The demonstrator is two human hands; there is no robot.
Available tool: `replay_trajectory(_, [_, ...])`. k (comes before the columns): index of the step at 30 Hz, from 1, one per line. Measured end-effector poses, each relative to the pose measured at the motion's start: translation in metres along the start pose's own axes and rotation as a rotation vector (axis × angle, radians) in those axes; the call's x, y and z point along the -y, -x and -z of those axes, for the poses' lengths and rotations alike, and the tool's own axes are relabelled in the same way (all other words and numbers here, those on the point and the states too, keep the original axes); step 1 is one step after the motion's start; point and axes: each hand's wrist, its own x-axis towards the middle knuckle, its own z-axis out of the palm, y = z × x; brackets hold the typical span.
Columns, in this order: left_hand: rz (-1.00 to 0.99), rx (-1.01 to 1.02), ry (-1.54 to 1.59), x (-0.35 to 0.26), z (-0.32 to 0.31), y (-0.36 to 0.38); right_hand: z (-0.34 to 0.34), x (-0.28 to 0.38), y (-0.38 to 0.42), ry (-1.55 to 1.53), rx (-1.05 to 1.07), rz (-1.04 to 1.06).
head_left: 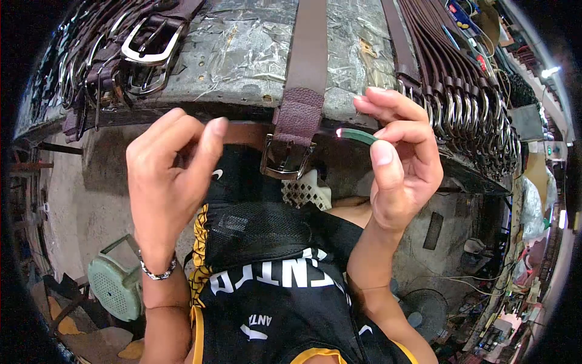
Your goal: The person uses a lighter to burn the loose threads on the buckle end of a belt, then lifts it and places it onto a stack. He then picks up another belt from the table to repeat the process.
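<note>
A dark brown leather belt [306, 67] hangs over the front edge of the bench, its metal buckle [288, 159] below the edge in front of me. My left hand [170, 164] is closed, fingers curled, around the end of a brown leather strap [247, 133] that runs sideways to the belt beside the buckle. Part of that strap is hidden behind my thumb. Between thumb and index finger, my right hand [403, 158] pinches a thin, curved green strip [359, 136]. Its far tip glows bright, pointing at the belt just right of the buckle.
Many buckled belts [467, 109] hang along the bench's right side, and another bunch with a large silver buckle [153, 41] lies at left. Worn plastic film covers the bench top [236, 54]. A green stool [115, 285] stands at lower left, a fan [424, 312] at lower right.
</note>
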Motion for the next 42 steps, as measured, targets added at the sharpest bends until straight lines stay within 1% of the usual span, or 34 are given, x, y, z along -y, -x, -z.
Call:
replay_trajectory(1, [0.035, -0.061, 0.085, -0.007, -0.008, 0.001, -0.001, 0.000, 0.000, -0.008, 0.000, -0.001])
replay_trajectory(2, [0.160, -0.055, 0.204, -0.017, -0.014, 0.003, -0.002, 0.000, 0.000, -0.007, -0.007, -0.005])
replay_trajectory(4, [0.131, -0.043, 0.299, -0.025, -0.026, 0.001, -0.005, 0.003, 0.000, -0.004, -0.019, -0.012])
replay_trajectory(5, [0.178, -0.013, 0.317, -0.028, -0.031, 0.001, -0.006, 0.004, 0.000, 0.019, -0.016, -0.015])
replay_trajectory(6, [0.154, -0.011, 0.280, -0.031, -0.034, -0.001, -0.006, 0.005, 0.001, 0.043, -0.015, -0.018])
replay_trajectory(8, [0.154, -0.008, 0.332, -0.034, -0.039, -0.003, -0.008, 0.005, 0.000, 0.081, -0.009, -0.003])
replay_trajectory(11, [0.029, -0.087, 0.342, -0.030, -0.041, -0.002, -0.010, 0.002, -0.002, 0.091, 0.001, 0.049])
replay_trajectory(14, [0.069, -0.071, 0.360, -0.028, -0.035, 0.002, -0.014, 0.000, -0.003, 0.143, 0.032, 0.094])
replay_trajectory(17, [0.051, -0.080, 0.373, -0.029, -0.031, 0.005, -0.018, -0.002, -0.005, 0.215, 0.056, 0.140])
replay_trajectory(23, [0.007, -0.051, 0.412, -0.028, -0.025, 0.009, -0.020, 0.002, -0.004, 0.383, 0.150, 0.155])
replay_trajectory(26, [0.092, 0.016, 0.428, -0.032, -0.021, 0.011, -0.022, 0.002, -0.004, 0.434, 0.151, 0.162])
replay_trajectory(28, [0.081, 0.015, 0.420, -0.032, -0.021, 0.011, -0.023, 0.001, -0.003, 0.460, 0.154, 0.165])
replay_trajectory(32, [0.078, 0.002, 0.429, -0.033, -0.021, 0.011, -0.026, 0.002, -0.002, 0.454, 0.142, 0.159])
replay_trajectory(35, [0.113, 0.014, 0.437, -0.035, -0.020, 0.012, -0.028, 0.000, -0.002, 0.451, 0.138, 0.161])
replay_trajectory(42, [0.065, -0.020, 0.419, -0.030, -0.021, 0.012, -0.028, 0.000, -0.001, 0.448, 0.140, 0.155])
